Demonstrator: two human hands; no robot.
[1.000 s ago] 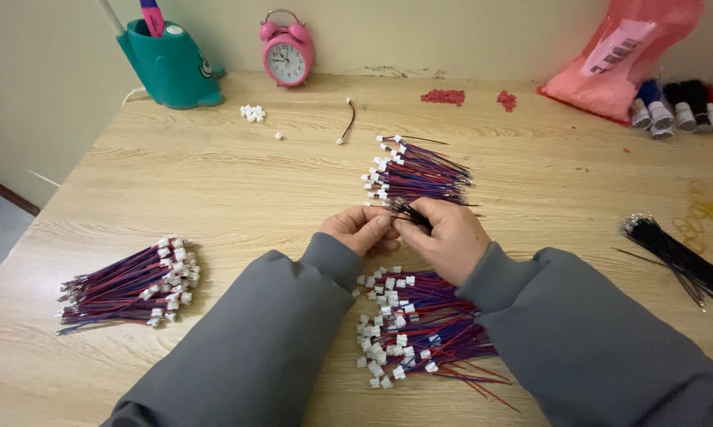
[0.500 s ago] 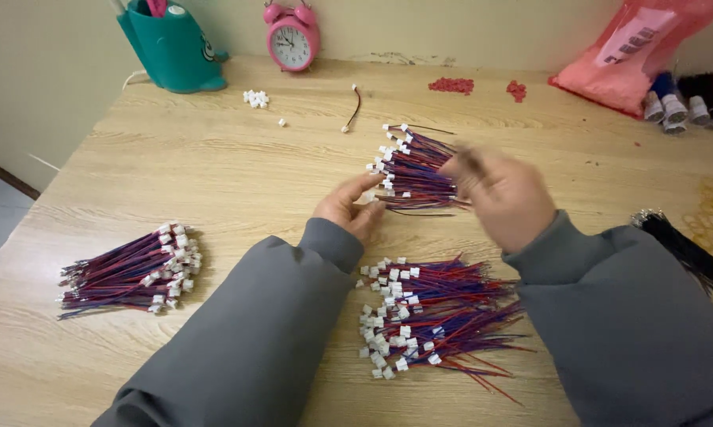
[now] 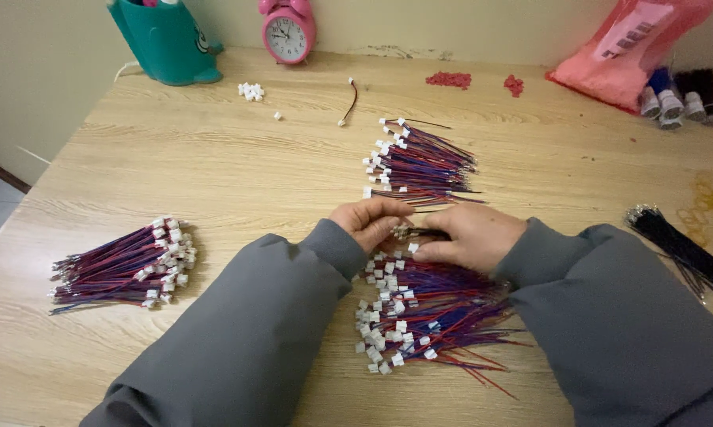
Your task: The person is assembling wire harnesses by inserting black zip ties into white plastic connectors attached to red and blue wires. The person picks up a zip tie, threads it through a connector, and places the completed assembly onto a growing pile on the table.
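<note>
My left hand (image 3: 370, 221) and my right hand (image 3: 467, 236) meet at the table's middle, both pinching a thin wire lead with a white connector (image 3: 413, 232). Just below them lies a loose pile of red and blue wire leads with white plugs (image 3: 420, 308). A second, tidier pile of the same leads (image 3: 416, 164) lies just beyond my hands. A third bundle (image 3: 123, 262) rests far to the left, apart from both hands.
A wooden table (image 3: 238, 174) carries a teal holder (image 3: 167, 39), a pink alarm clock (image 3: 288, 30), loose white connectors (image 3: 251, 92), a single wire (image 3: 348, 99), red bits (image 3: 449, 79), a pink bag (image 3: 633, 47), thread spools (image 3: 680, 99) and black wires (image 3: 677, 245).
My right hand has come back from the far pile toward me and joined my left hand over the near pile. The view has shifted slightly.
</note>
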